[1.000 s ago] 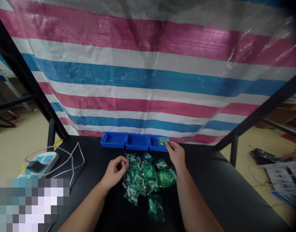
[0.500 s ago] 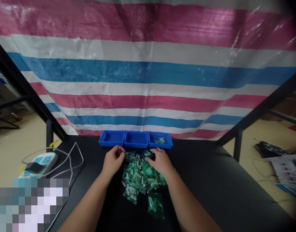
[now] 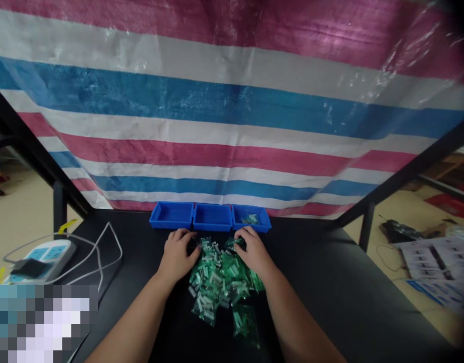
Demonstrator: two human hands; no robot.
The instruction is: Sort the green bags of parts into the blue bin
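left hand (image 3: 177, 254) curled, right hand (image 3: 252, 251) palm-down

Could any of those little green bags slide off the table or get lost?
Maybe. The pile of green bags is loose and slippery-looking, and both the left hand and right hand press on its far edge, so bags could scatter. One stray bag already lies near the front edge of the black table. The blue trays are shallow, so the bag in the right tray might bounce out.

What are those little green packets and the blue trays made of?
The green packets look like thin, glossy see-through plastic film: they crinkle and show pale parts inside. The blue trays seem to be rigid moulded plastic, with an even matte colour and straight rims.
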